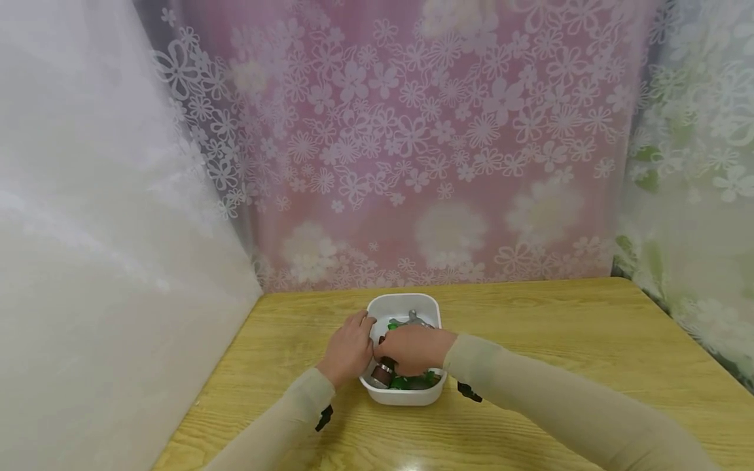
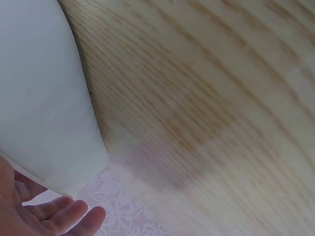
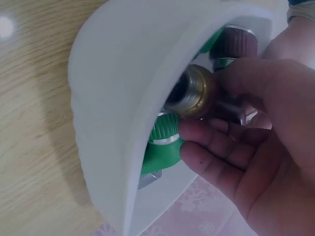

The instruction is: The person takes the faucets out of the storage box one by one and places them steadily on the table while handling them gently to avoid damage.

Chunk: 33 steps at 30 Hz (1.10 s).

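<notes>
We are pinching the brown fitting [image 3: 201, 94] at seven o'clock in the tub [image 1: 406, 397] with our right hand [image 1: 413, 350], risking snagged threads on the green fitting [image 3: 165, 151]. Our left hand [image 1: 349, 350] is touching the tub's nine-o'clock side, gripping or not we cannot tell; tugging is risking a slide.

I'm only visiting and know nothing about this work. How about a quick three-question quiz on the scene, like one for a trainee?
1. True or false: the white tub is upside down.
2. In the right wrist view, what colour is the ribbed part just left of the fingers? A) yellow B) green C) blue
3. Fill in: in the head view, the ____ hand is over the middle of the tub.

Key:
1. False; it stands upright on the table.
2. B.
3. Right; the right hand is there, while the left hand is at the rim.
</notes>
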Available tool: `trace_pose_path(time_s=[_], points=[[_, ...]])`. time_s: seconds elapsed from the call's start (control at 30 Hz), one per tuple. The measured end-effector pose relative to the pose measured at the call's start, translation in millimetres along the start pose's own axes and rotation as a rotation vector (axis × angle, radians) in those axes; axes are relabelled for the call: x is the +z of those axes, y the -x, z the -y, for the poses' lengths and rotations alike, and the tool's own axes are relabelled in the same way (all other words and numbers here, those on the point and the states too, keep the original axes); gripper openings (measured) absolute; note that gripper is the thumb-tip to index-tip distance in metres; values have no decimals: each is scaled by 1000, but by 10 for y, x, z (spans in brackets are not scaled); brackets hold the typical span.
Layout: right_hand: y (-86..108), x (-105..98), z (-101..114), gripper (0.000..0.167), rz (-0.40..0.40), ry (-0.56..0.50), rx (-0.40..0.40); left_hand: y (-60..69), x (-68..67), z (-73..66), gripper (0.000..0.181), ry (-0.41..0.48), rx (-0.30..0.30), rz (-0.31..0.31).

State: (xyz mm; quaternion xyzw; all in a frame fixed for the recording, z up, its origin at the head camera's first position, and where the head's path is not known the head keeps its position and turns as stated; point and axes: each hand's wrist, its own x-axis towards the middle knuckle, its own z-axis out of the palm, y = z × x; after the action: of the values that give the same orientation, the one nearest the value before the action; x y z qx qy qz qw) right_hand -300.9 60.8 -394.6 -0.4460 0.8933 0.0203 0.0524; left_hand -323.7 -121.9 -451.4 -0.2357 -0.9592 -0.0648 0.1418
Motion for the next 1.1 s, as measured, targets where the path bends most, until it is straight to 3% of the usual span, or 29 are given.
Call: trace_pose_path(time_s=[0.4, 0.67, 1.1], points=[[263, -142, -172, 12, -65, 39, 35, -11, -8, -34, 36, 45, -28, 14], [503, -218, -371, 21, -92, -28, 90, -14, 26, -29, 33, 56, -63, 11], [955, -230, -840, 14, -65, -187, 258, -16, 13, -46, 33, 48, -74, 30]])
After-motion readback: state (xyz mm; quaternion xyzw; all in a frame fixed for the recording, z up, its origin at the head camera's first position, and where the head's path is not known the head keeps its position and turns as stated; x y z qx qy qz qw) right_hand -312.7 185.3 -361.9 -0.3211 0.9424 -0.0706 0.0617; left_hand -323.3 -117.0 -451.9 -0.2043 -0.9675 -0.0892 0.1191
